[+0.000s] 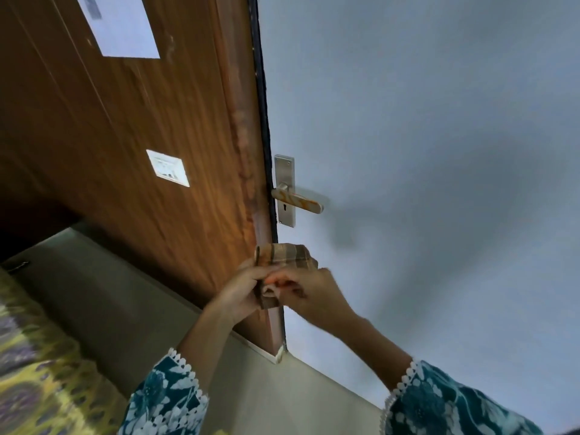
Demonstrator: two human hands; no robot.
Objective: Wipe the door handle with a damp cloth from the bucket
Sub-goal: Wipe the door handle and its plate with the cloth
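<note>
A lever door handle (298,200) with an orange-marbled grip sits on a steel backplate (285,171) at the left edge of a pale blue door (423,136). Below it, a folded brown checked cloth (284,255) is held up in front of the door edge. My left hand (241,291) grips the cloth from the left and my right hand (309,291) pinches it from the right. The cloth's top fold is a short way under the backplate and does not touch the handle. No bucket is in view.
A brown wood-grain panel (125,136) stands left of the door, with a white switch plate (168,167) and a white paper sheet (120,26) on it. A grey floor (125,302) runs below, and a patterned yellow-green fabric (28,372) lies at the lower left.
</note>
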